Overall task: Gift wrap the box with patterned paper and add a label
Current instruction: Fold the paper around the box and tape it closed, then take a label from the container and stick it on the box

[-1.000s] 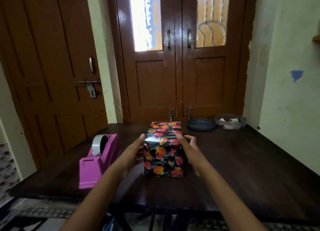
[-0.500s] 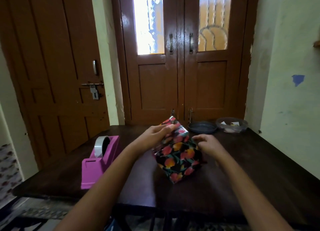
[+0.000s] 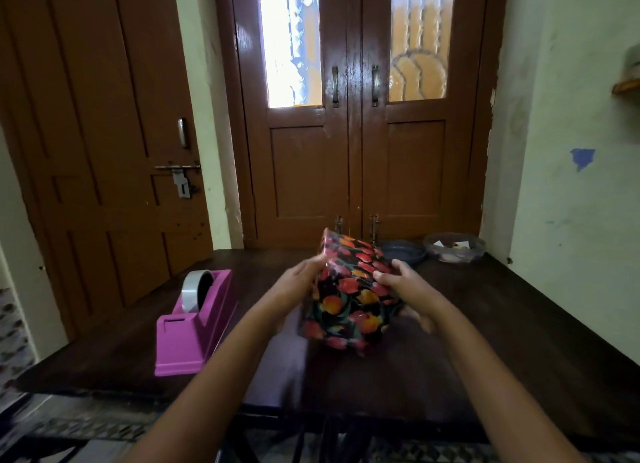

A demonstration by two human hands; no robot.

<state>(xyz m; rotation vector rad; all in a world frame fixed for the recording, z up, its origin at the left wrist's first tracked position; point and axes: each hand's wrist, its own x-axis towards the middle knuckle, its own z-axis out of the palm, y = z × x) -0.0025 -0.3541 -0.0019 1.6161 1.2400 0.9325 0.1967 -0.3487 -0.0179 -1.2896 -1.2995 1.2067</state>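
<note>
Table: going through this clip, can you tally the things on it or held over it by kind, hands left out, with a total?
Box: 1
Tape dispenser: 1
Dishes: 2 (dark dish, clear bowl)
Total: 4

Head-worn view, forward-down, near table (image 3: pixel 485 341)
</note>
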